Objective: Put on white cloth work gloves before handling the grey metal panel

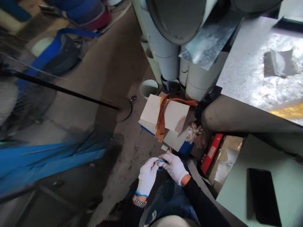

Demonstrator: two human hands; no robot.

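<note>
Both of my hands wear white knit gloves and meet low in the middle of the view, above my lap. My left hand [148, 176] and my right hand [174, 166] pinch a small blue object [162, 162] between their fingertips; what it is I cannot tell. A metal watch [139, 201] shows on my left wrist. Just beyond my hands, white boards [175, 115] lie stacked on the floor with an orange strap [161, 121] draped over them.
White pipes [165, 53] stand behind the boards. A pale green table [287, 184] with a black phone [264, 195] is at the right, a red box [211, 153] beside it. A black rod [68, 91] and blue sheets [47, 157] lie at the left on the concrete floor.
</note>
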